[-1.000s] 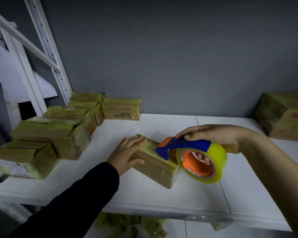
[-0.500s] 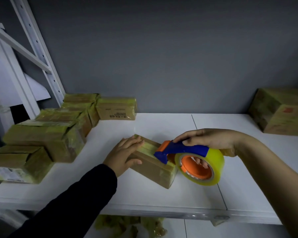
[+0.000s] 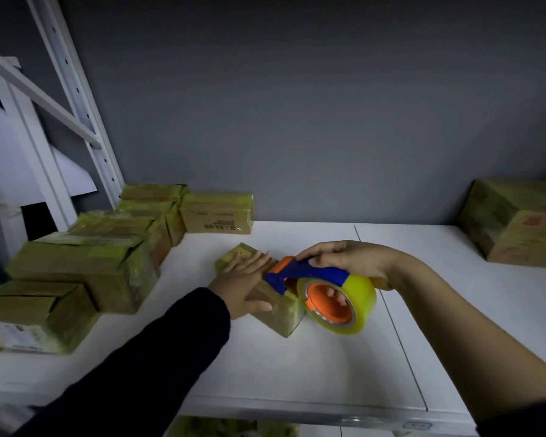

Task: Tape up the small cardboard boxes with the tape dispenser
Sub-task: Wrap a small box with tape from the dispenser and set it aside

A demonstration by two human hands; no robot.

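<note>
At nine o'clock on the white shelf (image 3: 297, 367): stacked taped boxes (image 3: 85, 269). Centre: small cardboard box (image 3: 278, 313), left hand (image 3: 243, 285) flat on top, fingers (image 3: 249, 261) straight. Touching its three o'clock end: tape dispenser (image 3: 328, 294), gripped by right hand (image 3: 350, 260), fingers curled. Two o'clock: larger box (image 3: 517, 222).

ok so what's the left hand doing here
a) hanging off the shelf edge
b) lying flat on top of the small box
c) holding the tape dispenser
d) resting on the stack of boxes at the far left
b: the left hand lies with straight fingers on the small box, while the right hand grips the tape dispenser.
</note>
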